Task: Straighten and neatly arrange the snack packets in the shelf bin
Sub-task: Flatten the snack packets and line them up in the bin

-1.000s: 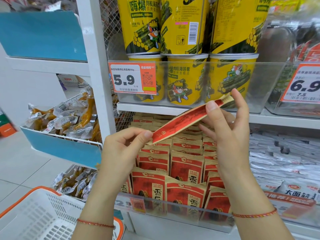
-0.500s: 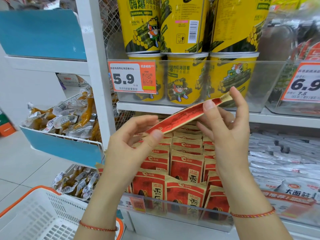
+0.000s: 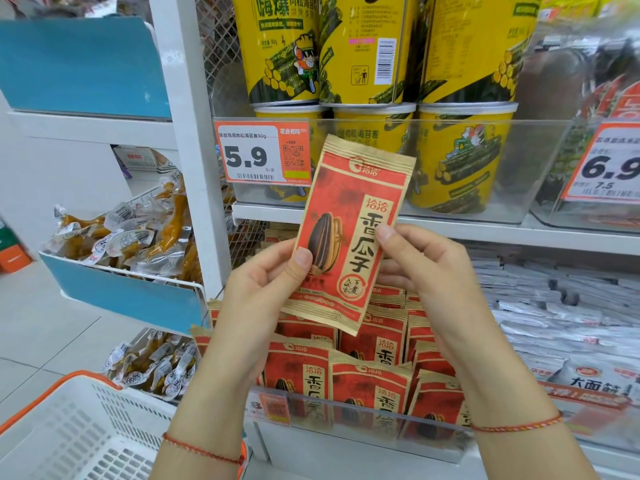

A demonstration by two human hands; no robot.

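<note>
A red and gold sunflower-seed packet (image 3: 349, 220) is held upright in front of the shelf, its printed front facing me, slightly tilted to the right. My left hand (image 3: 263, 289) pinches its lower left edge with the thumb on the front. My right hand (image 3: 422, 271) pinches its right edge. Below them, a clear shelf bin (image 3: 363, 415) holds several rows of the same red packets (image 3: 370, 379) standing upright, some leaning.
Yellow seaweed-roll cans (image 3: 374, 140) fill the shelf above, behind a 5.9 price tag (image 3: 261, 154). Silver-white packets (image 3: 568, 320) lie in the bin to the right. Blue side racks (image 3: 121, 292) hold vacuum-packed snacks at left. A white and orange basket (image 3: 65, 431) sits at lower left.
The packet was edge-on and nearly flat between both hands; it is now turned upright with its front towards me, and both hands have shifted grip to its sides.
</note>
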